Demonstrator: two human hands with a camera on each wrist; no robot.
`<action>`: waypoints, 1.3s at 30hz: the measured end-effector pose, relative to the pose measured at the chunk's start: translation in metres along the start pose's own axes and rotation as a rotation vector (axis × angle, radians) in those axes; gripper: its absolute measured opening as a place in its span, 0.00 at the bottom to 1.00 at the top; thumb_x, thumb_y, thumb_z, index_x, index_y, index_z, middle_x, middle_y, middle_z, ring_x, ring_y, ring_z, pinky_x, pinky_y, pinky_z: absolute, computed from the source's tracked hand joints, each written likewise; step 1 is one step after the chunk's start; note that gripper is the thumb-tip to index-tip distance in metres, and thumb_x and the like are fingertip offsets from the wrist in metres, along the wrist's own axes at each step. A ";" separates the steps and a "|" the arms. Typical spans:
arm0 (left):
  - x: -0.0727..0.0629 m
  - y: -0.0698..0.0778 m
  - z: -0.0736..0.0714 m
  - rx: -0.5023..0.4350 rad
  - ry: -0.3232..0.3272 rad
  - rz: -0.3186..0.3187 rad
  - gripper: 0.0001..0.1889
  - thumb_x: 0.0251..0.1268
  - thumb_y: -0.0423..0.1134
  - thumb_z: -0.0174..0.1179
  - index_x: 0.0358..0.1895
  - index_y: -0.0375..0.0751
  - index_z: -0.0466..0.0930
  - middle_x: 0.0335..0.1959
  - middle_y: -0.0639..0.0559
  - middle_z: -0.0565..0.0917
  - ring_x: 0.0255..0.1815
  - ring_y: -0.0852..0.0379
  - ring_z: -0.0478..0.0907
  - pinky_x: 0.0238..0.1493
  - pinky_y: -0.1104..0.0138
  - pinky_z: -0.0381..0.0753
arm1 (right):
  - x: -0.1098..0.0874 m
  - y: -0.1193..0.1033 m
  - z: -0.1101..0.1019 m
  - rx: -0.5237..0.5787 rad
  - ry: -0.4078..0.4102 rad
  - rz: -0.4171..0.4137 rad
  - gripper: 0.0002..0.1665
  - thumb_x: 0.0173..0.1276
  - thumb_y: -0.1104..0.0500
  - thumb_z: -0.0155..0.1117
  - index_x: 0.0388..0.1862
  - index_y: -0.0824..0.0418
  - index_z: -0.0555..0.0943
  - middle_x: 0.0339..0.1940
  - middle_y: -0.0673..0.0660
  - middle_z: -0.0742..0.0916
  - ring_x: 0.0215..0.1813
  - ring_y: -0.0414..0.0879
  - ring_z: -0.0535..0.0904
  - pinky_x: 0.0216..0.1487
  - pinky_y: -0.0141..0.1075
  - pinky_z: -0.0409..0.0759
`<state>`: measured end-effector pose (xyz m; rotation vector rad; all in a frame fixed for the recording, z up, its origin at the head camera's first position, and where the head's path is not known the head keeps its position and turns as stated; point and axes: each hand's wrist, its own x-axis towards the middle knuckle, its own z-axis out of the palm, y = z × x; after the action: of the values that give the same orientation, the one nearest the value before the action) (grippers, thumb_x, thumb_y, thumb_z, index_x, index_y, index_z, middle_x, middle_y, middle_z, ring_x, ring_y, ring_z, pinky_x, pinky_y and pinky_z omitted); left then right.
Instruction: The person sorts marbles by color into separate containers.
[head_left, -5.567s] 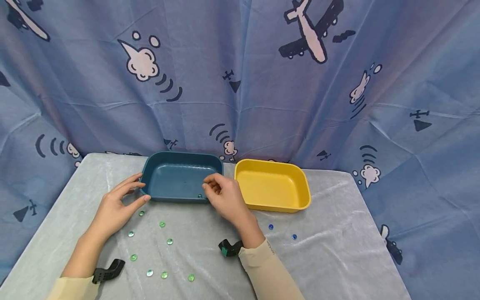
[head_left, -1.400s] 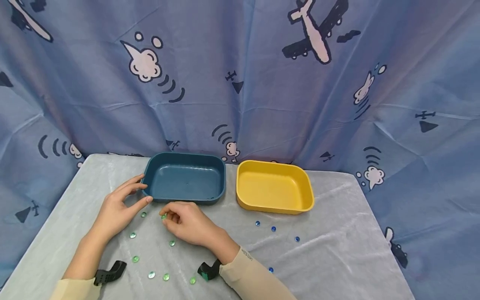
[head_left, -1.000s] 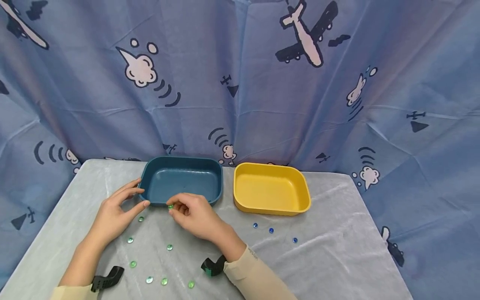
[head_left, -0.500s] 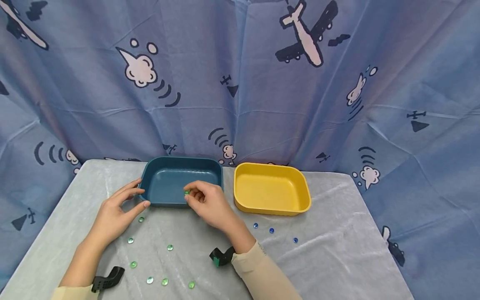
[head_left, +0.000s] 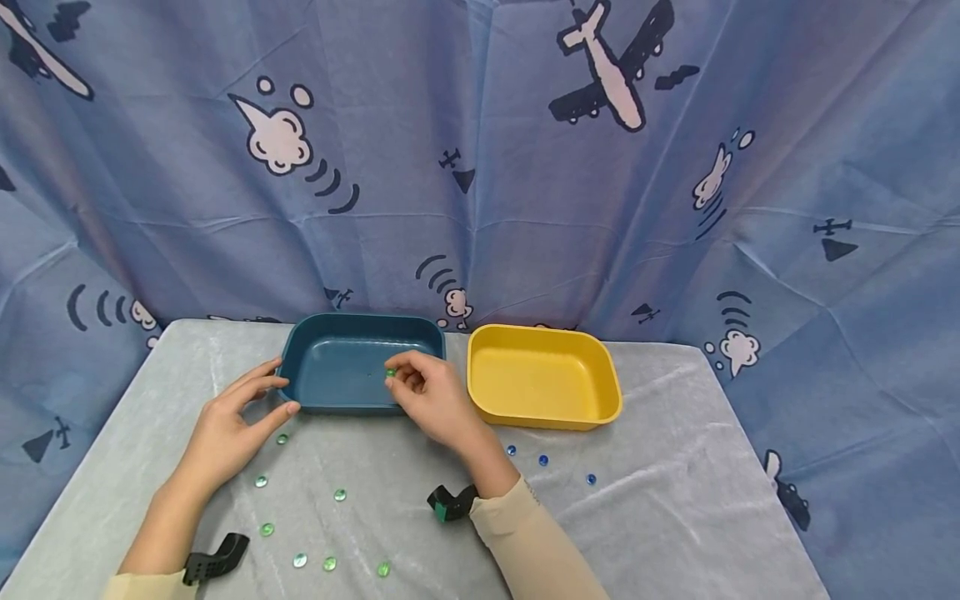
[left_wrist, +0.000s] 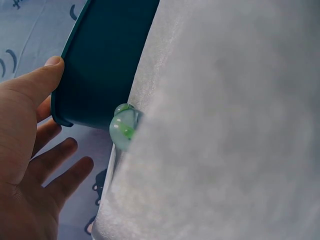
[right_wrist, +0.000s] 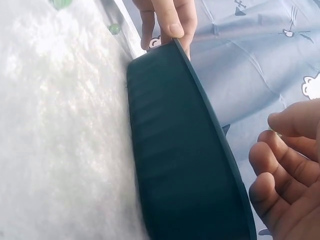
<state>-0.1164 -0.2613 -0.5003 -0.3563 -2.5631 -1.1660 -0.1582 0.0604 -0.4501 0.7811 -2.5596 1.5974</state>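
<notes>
My right hand (head_left: 438, 398) is over the right part of the dark teal bin (head_left: 315, 409), pinching a small green glass gem (head_left: 391, 373) between thumb and fingertips. In the right wrist view the right hand (right_wrist: 290, 170) is beyond the bin's rim, the gem mostly hidden. My left hand (head_left: 228, 425) touches the bin's left end; its thumb (left_wrist: 45, 80) rests at the rim, other fingers loosely spread. Several green and clear gems (head_left: 340, 495) lie on the cloth in front. Two of them (left_wrist: 124, 127) overlap near the bin's corner in the left wrist view.
A yellow bin (head_left: 547, 419) stands right of the teal one, with nothing visible inside. Blue gems (head_left: 543, 460) lie on the grey cloth (head_left: 675, 500) before it. A blue patterned curtain (head_left: 390, 125) hangs behind the table.
My right hand has lifted a green gem from the cloth and carried it up and right over the teal bin. An earlier gem in that bin is now out of sight. The left hand stays put.
</notes>
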 end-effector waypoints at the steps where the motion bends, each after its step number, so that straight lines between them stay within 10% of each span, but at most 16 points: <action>1: 0.000 0.000 0.000 0.001 0.000 0.000 0.19 0.71 0.41 0.77 0.60 0.40 0.88 0.79 0.48 0.77 0.65 0.78 0.72 0.60 0.85 0.73 | 0.000 0.000 -0.001 0.000 0.000 0.002 0.11 0.79 0.63 0.71 0.56 0.63 0.88 0.38 0.49 0.86 0.34 0.42 0.78 0.36 0.32 0.81; 16: 0.000 0.003 -0.001 0.015 -0.005 -0.010 0.19 0.72 0.42 0.77 0.61 0.39 0.88 0.79 0.49 0.76 0.64 0.71 0.76 0.60 0.83 0.73 | 0.000 0.000 -0.002 0.008 0.010 0.015 0.09 0.79 0.63 0.72 0.55 0.61 0.88 0.38 0.49 0.86 0.35 0.42 0.79 0.37 0.32 0.82; 24: 0.001 0.007 -0.003 0.005 -0.013 -0.019 0.19 0.71 0.41 0.77 0.61 0.40 0.88 0.79 0.47 0.76 0.64 0.42 0.82 0.60 0.83 0.74 | -0.001 -0.001 0.000 -0.015 0.005 0.002 0.09 0.79 0.62 0.71 0.55 0.61 0.89 0.37 0.48 0.87 0.33 0.42 0.79 0.34 0.33 0.82; 30: 0.004 0.009 -0.003 -0.010 -0.006 0.000 0.20 0.70 0.39 0.78 0.61 0.41 0.88 0.79 0.46 0.77 0.64 0.45 0.81 0.60 0.85 0.72 | -0.002 -0.008 0.002 -0.046 -0.004 -0.033 0.08 0.80 0.61 0.71 0.54 0.60 0.89 0.37 0.47 0.88 0.32 0.39 0.79 0.34 0.32 0.82; 39: 0.002 0.006 -0.002 0.013 -0.009 -0.020 0.20 0.71 0.41 0.78 0.61 0.39 0.88 0.79 0.47 0.77 0.65 0.41 0.81 0.59 0.84 0.72 | -0.006 -0.020 0.016 -0.080 -0.216 -0.080 0.11 0.81 0.61 0.69 0.58 0.61 0.88 0.38 0.45 0.86 0.36 0.34 0.78 0.38 0.27 0.82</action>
<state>-0.1156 -0.2585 -0.4939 -0.3347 -2.5868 -1.1570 -0.1407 0.0422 -0.4421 1.0886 -2.6760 1.4517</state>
